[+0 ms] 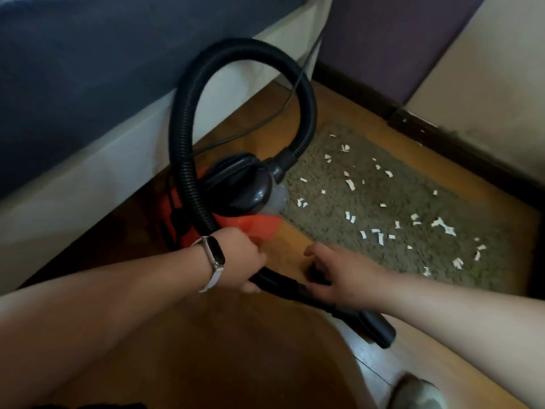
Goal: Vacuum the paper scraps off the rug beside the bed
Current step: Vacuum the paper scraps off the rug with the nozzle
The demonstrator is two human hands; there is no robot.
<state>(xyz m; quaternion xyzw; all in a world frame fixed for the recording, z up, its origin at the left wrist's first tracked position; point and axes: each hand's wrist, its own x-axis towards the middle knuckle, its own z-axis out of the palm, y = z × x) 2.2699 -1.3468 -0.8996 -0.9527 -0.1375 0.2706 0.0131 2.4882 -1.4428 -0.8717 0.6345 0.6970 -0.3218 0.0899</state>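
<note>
A red and black vacuum cleaner (236, 190) sits on the wooden floor beside the bed. Its black ribbed hose (188, 137) loops up and comes down to my left hand (239, 258), which grips the hose where it meets the rigid black wand. My right hand (345, 273) is over the wand (368, 323) with fingers curled round it; the nozzle end points toward the lower right. A grey-green shaggy rug (383, 202) lies to the right, strewn with several white paper scraps (439, 225).
The bed (88, 84), with a dark cover and white base, runs along the left. A thin black power cord (295, 90) trails up behind the vacuum. Dark skirting (442, 143) and the wall bound the rug at the right. A shoe (415, 394) shows at the bottom.
</note>
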